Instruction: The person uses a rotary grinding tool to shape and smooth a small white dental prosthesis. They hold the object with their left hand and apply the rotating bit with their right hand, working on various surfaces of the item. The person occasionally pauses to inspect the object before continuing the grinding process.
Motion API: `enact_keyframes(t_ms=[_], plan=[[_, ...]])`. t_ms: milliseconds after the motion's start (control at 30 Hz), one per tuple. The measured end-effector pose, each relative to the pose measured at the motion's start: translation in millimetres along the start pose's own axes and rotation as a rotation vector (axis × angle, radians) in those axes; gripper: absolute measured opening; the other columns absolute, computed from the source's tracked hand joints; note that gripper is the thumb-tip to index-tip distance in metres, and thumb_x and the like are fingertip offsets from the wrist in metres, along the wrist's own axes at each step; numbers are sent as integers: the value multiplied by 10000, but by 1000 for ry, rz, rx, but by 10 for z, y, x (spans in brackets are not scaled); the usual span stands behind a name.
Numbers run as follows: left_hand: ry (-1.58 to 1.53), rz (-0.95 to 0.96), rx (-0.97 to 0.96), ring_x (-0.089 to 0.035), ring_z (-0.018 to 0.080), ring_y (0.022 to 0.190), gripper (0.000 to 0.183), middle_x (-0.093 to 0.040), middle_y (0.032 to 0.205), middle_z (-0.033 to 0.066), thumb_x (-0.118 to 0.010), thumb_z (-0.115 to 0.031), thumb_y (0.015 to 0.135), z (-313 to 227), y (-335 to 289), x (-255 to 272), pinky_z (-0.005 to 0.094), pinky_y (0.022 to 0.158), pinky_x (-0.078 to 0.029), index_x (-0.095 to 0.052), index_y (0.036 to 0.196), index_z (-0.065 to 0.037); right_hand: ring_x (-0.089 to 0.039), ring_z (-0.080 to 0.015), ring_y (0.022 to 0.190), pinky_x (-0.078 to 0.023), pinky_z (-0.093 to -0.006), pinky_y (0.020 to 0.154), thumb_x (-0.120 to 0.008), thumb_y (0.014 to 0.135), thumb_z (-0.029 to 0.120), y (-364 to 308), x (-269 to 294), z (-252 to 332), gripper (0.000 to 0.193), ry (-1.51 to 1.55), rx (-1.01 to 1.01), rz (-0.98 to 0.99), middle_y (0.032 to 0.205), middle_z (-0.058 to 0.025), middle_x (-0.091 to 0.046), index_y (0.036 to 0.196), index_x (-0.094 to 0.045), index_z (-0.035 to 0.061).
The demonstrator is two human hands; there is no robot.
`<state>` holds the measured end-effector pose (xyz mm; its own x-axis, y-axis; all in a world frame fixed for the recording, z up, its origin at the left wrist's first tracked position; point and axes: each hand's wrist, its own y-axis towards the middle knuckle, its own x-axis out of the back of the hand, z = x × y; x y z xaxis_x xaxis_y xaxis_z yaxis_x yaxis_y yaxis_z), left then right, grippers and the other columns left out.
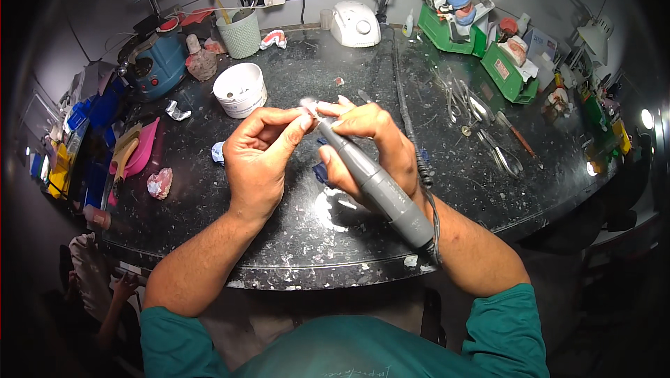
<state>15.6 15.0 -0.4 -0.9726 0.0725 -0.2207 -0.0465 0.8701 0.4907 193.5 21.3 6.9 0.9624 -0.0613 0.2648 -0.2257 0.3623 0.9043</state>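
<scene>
My right hand (382, 137) is wrapped round a grey rotary handpiece (380, 186), its narrow tip pointing up and left. A black coiled cord (423, 169) runs from the tool beside my right wrist. Opposite the tip, my left hand (262, 144) pinches a small pale piece (308, 103) between thumb and fingertips. That piece is too small and too covered to name. The handpiece's tip meets it or lies very close; contact cannot be made out. Dark blue bits (321, 172) lie on the bench below my hands.
A white tub (241, 92) stands beyond my left hand. A white control box (356, 24) sits at the back. Metal hand tools (481, 109) lie right, near green boxes (509, 74). Leftward are a pink dustpan (145, 146) and a pink-white dental model (160, 183). Another person's hand (125, 285) shows lower left.
</scene>
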Motion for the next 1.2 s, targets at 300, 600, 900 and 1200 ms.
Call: enact_keyframes(t_ms=[300, 600, 900, 1200], plan=[[-39, 17, -12, -708, 146, 955, 81, -741, 1027, 125, -698, 19, 935, 0, -6, 19, 267, 888, -544, -668, 1010, 14, -690, -353, 1128, -450, -580, 1080, -788, 760, 8, -8, 21, 4, 383, -18, 30, 30, 1013, -115, -671, 1074, -570, 32], [2, -6, 4, -708, 154, 963, 82, -740, 1037, 136, -700, 27, 929, 2, -12, 13, 284, 909, -544, -666, 1003, 20, -683, -356, 1148, -425, -598, 1096, -794, 759, 14, -17, 13, -6, 383, -33, -2, 27, 1012, -101, -676, 1079, -585, 32], [5, 9, 8, -712, 155, 962, 93, -740, 1022, 128, -698, 40, 926, -29, -5, 1, 283, 910, -565, -678, 1017, 36, -675, -378, 1160, -387, -621, 1116, -798, 757, 14, -27, 25, -27, 410, 0, 0, 35, 998, -105, -660, 1099, -572, 23], [15, 3, 4, -712, 167, 986, 97, -743, 1055, 158, -698, 36, 925, -29, -1, 1, 294, 926, -549, -677, 1020, 38, -672, -370, 1168, -374, -627, 1124, -800, 752, 13, -30, 33, -33, 407, -14, 3, 34, 1005, -102, -658, 1089, -572, 29]])
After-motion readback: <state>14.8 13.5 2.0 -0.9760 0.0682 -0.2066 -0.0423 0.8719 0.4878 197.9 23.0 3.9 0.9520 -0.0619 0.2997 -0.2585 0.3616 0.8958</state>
